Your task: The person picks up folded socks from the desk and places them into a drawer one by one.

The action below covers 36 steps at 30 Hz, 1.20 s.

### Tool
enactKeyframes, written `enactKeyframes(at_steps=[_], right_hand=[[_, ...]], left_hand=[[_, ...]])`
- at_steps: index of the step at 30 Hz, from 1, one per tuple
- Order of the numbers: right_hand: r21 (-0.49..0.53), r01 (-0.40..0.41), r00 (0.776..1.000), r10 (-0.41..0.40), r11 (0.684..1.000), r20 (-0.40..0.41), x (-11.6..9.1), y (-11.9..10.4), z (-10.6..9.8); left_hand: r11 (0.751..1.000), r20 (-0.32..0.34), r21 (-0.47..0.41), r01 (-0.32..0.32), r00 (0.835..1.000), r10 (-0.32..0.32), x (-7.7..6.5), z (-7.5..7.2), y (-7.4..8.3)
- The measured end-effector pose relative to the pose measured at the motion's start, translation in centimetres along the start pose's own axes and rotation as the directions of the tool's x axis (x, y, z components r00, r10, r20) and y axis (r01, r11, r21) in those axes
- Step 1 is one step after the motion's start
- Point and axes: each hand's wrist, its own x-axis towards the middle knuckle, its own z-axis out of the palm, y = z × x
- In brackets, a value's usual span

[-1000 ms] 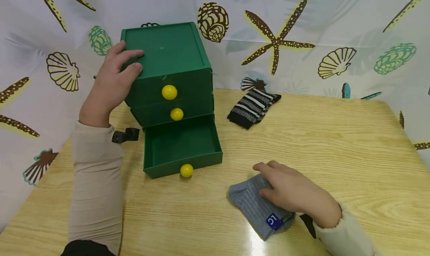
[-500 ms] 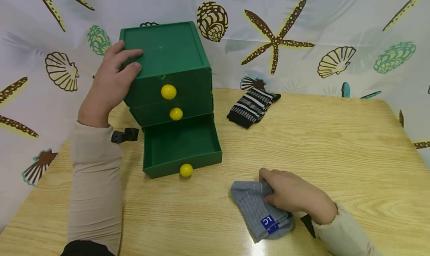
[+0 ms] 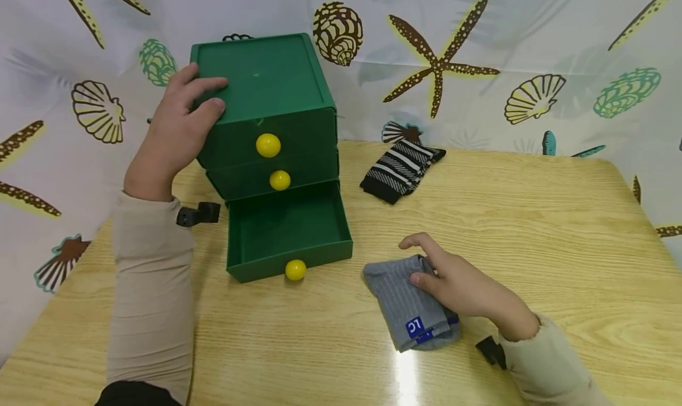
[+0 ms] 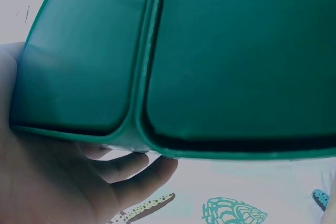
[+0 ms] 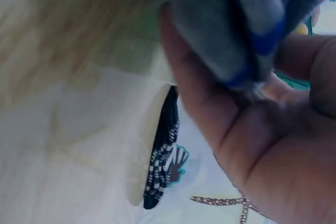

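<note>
A green three-drawer cabinet (image 3: 261,80) with yellow knobs stands at the back left. Its bottom drawer (image 3: 290,222) is pulled out and bare inside. My left hand (image 3: 178,122) rests on the cabinet's top left edge, thumb and index finger lying over the top. The left wrist view shows more fingers (image 4: 142,179) along the cabinet's edge. In front right, my right hand (image 3: 460,287) pinches a folded pair of grey ribbed socks (image 3: 405,299) with a blue LC label. The right wrist view has these socks (image 5: 220,30) between thumb and fingers, seemingly raised off the table.
A pair of black-and-white striped socks (image 3: 402,170) lies on the wooden table (image 3: 511,216) right of the cabinet. Behind stands a white curtain (image 3: 367,86) printed with shells and starfish.
My right hand has closed on the grey socks and moved them away from me across the table, a little to the left. My left hand stays on the cabinet.
</note>
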Motion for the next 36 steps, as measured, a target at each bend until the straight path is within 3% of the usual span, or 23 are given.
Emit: enactKeyframes(at_steps=[6,10,12,15,17,26,36], right_hand=[[0.070,0.051,0.996,-0.046,0.996,-0.074,0.4,0.3,0.1],[0.158,0.009,0.997,0.003,0.987,-0.072,0.6,0.0,-0.2],[0.280,-0.018,0.998,0.036,0.960,-0.060,0.7,-0.4,-0.4],[0.475,-0.018,0.997,0.052,0.880,-0.058,0.9,-1.1,-0.8],[0.541,0.008,0.996,0.041,0.841,-0.078,1.1,-1.4,-1.0],[0.543,0.088,0.974,0.044,0.835,-0.224,1.6,-2.1,-1.1],[0.591,0.086,0.959,0.094,0.802,-0.267,3.4,-3.9,-1.2]], left_hand=[[1.000,0.001,-0.002,-0.003,1.000,0.003,0.0,0.1,0.2],[1.000,-0.001,0.001,0.000,1.000,0.000,0.0,0.1,0.3],[1.000,-0.003,0.004,0.000,1.000,0.000,0.0,0.1,0.3],[1.000,-0.005,0.007,0.002,1.000,-0.002,0.1,0.0,0.3],[1.000,-0.005,0.009,0.001,1.000,-0.001,0.1,0.0,0.3],[1.000,-0.008,0.004,0.010,1.000,-0.010,0.0,-0.2,0.3],[1.000,-0.009,0.013,0.008,1.000,-0.008,0.0,0.0,0.1]])
